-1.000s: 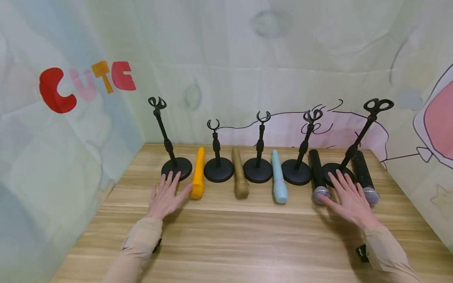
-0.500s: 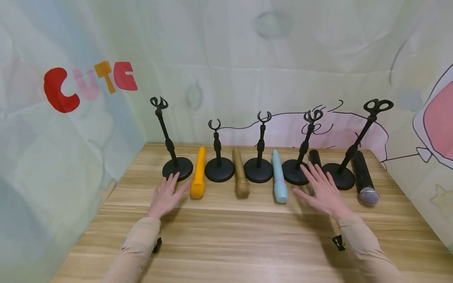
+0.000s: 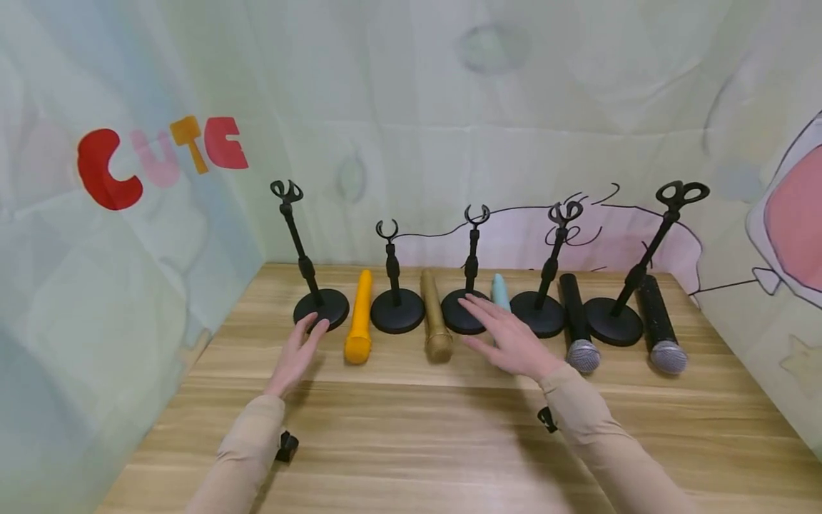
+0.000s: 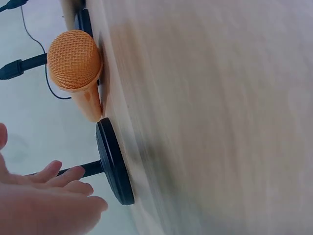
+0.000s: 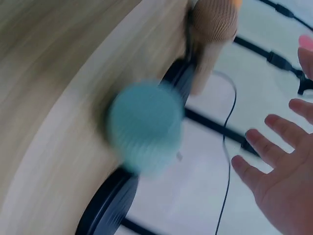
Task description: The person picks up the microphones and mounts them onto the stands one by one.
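My left hand [image 3: 297, 357] hovers in front of the leftmost black microphone stand [image 3: 321, 308], fingers loosely extended and holding nothing. Just right of it lies an orange microphone [image 3: 358, 346]. My right hand [image 3: 510, 341], fingers spread in the right wrist view, is above the light-blue microphone [image 3: 500, 289] and hides its head in the head view; that head shows blurred in the right wrist view. Its fingertips reach over the base of the middle stand [image 3: 457, 318]. A gold-brown microphone [image 3: 438, 335] lies left of that stand.
Two black microphones with silver heads, the inner one [image 3: 581, 343] and the outer one [image 3: 664, 343], lie at the right. Other stands, such as the short one [image 3: 397, 310] and the far-right one [image 3: 615, 321], alternate with the microphones. A printed cloth [image 3: 411, 164] hangs behind the wooden table [image 3: 411, 442].
My right hand has swept left from the far-right stand, past the inner black microphone, to above the light-blue one. The left hand has barely shifted, its fingers drawn closer together. Microphones and stands stay put.
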A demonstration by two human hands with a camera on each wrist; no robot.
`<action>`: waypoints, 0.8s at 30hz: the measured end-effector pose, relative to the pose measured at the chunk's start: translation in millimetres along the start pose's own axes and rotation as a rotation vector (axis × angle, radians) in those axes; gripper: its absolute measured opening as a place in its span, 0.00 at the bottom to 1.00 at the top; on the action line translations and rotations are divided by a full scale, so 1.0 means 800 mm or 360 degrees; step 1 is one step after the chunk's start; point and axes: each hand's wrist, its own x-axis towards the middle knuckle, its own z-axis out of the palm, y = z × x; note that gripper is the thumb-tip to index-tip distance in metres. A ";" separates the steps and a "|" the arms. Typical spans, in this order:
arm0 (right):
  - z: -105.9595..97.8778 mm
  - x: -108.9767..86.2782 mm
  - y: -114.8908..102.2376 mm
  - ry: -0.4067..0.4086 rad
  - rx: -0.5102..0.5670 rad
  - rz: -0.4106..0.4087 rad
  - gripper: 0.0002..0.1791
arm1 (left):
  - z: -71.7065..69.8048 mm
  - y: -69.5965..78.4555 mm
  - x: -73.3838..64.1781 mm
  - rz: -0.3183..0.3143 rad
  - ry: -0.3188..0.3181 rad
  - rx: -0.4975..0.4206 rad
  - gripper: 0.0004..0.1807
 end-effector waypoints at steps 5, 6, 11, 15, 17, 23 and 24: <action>0.023 0.039 -0.032 -0.0070 -0.0013 -0.0166 0.32 | -0.004 -0.004 0.006 0.0010 0.0129 -0.0251 0.34; 0.028 0.047 -0.037 -0.0105 -0.0026 -0.0185 0.31 | -0.005 -0.004 0.006 0.0004 0.0152 -0.0280 0.34; 0.049 0.080 -0.063 -0.0293 -0.0068 -0.0281 0.29 | -0.005 -0.001 0.007 -0.0058 0.0257 -0.0375 0.32; 0.065 0.101 -0.080 -0.0377 -0.0144 -0.0327 0.28 | -0.004 0.000 0.009 -0.0118 0.0325 -0.0537 0.31; 0.071 0.110 -0.089 -0.0417 -0.0176 -0.0325 0.29 | -0.004 -0.001 0.012 -0.0131 0.0348 -0.0602 0.30; 0.088 0.136 -0.117 -0.0533 -0.0323 -0.0304 0.33 | -0.006 -0.003 0.016 -0.0159 0.0396 -0.0746 0.29; 0.092 0.139 -0.120 -0.0552 -0.0357 -0.0302 0.35 | -0.007 -0.003 0.017 -0.0168 0.0407 -0.0776 0.29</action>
